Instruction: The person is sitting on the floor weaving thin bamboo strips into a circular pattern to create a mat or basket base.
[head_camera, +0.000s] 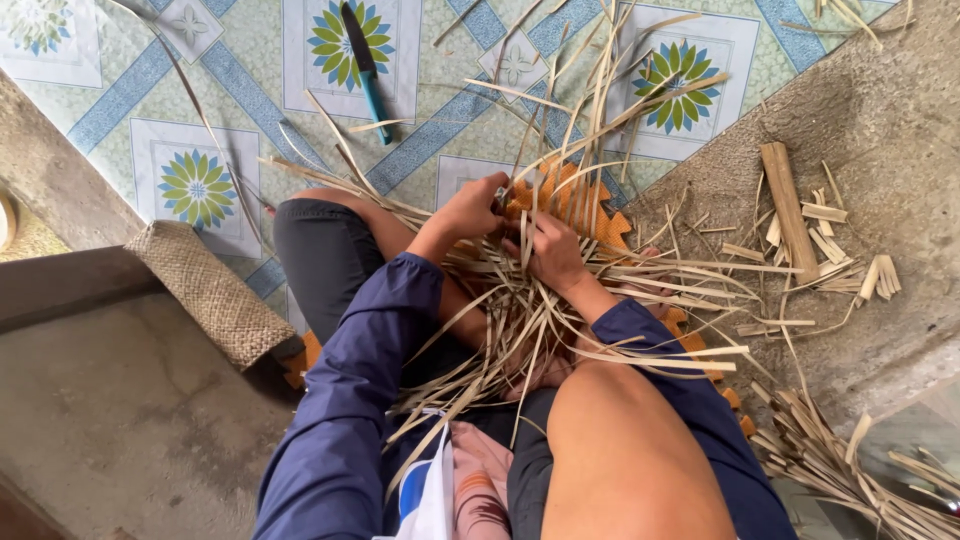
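I sit on the floor with a loose tangle of thin bamboo strips (560, 300) spread over my lap and knees. My left hand (470, 208) grips some of the strips near the middle of the bundle. My right hand (552, 250) pinches other strips right beside it, the two hands almost touching. Long strip ends fan out toward the far tiles and to the right. Under the strips lies an orange foam mat (570, 195) with notched edges.
A knife with a teal handle (366, 70) lies on the patterned floor covering (200, 185) ahead. A woven mat piece (215, 295) lies at left. Bamboo offcuts and a thicker stick (790, 210) litter the concrete at right; more strips (840, 465) pile at lower right.
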